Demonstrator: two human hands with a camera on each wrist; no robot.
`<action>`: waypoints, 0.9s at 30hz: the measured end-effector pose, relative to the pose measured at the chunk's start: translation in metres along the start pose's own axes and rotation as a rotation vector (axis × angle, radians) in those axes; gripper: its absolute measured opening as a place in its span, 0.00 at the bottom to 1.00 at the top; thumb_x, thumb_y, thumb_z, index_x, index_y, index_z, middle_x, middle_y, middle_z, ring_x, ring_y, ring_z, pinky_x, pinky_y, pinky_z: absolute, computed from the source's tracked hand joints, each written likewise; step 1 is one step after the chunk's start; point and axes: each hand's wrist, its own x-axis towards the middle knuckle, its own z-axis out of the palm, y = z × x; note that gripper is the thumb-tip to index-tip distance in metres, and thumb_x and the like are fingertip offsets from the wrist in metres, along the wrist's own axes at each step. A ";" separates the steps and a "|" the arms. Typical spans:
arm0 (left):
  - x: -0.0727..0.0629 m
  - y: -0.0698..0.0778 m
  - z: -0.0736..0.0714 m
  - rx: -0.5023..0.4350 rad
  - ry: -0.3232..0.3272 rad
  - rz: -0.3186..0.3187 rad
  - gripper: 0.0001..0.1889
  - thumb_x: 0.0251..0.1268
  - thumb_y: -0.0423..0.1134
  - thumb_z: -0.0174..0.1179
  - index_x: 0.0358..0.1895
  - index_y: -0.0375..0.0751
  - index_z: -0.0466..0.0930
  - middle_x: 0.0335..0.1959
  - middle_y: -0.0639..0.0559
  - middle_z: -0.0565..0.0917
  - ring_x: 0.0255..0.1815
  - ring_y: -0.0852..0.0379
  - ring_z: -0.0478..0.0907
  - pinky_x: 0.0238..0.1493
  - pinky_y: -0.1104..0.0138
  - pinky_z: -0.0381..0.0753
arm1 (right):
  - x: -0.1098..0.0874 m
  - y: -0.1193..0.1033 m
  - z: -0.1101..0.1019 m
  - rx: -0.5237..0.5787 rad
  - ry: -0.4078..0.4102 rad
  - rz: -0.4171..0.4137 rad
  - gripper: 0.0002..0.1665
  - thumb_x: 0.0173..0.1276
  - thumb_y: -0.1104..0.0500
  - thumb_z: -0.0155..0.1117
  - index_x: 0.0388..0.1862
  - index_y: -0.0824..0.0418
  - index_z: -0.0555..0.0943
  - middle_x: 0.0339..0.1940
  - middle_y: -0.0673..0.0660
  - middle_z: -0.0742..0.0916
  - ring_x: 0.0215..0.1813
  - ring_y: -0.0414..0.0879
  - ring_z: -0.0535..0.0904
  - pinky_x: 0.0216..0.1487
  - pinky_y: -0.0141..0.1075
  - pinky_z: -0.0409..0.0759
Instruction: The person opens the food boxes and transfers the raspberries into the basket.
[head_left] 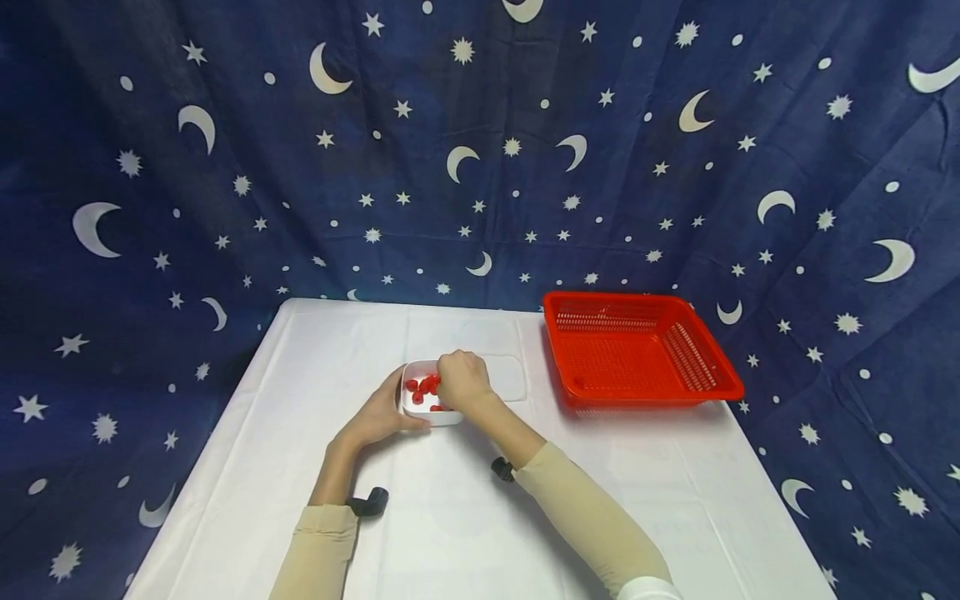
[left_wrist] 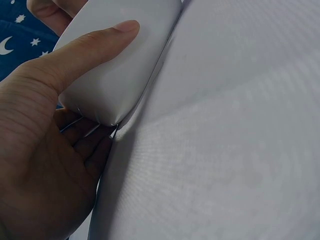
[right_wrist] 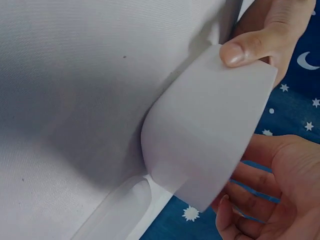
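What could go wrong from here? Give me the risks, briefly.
The small red pieces lie loose in the open white container, so some could spill. The right hand, at the rim, might knock or tip it, though the left hand grips the other end.

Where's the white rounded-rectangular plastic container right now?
In the head view, the white container is just left of centre on the table, held by the left hand, with the right hand at its right end and the red perforated plastic basket farther right.

Wht box (head_left: pixel 446 419), rounded corners, open-topped, upright. Sm red pcs (head_left: pixel 426 386) lie loose in box, several bunched, w/ some nr its front wall.
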 end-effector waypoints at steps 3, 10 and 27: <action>0.001 0.000 0.000 -0.008 -0.006 0.005 0.67 0.39 0.51 0.87 0.84 0.46 0.51 0.81 0.47 0.64 0.82 0.45 0.59 0.81 0.43 0.57 | -0.002 0.003 -0.004 0.013 0.034 0.000 0.13 0.59 0.59 0.73 0.17 0.53 0.81 0.16 0.48 0.81 0.25 0.45 0.79 0.27 0.38 0.83; 0.001 -0.001 0.001 -0.031 -0.017 0.020 0.67 0.40 0.51 0.87 0.84 0.45 0.52 0.81 0.47 0.65 0.81 0.45 0.61 0.80 0.42 0.59 | -0.005 0.013 -0.015 0.079 0.043 0.012 0.12 0.58 0.60 0.73 0.17 0.53 0.83 0.16 0.46 0.81 0.24 0.44 0.78 0.23 0.37 0.79; -0.001 0.001 0.001 -0.039 -0.013 -0.007 0.66 0.40 0.50 0.86 0.84 0.48 0.52 0.81 0.47 0.63 0.82 0.43 0.58 0.79 0.40 0.59 | -0.002 0.076 -0.055 0.181 0.132 0.159 0.02 0.59 0.57 0.75 0.31 0.54 0.92 0.29 0.50 0.91 0.34 0.52 0.85 0.38 0.46 0.86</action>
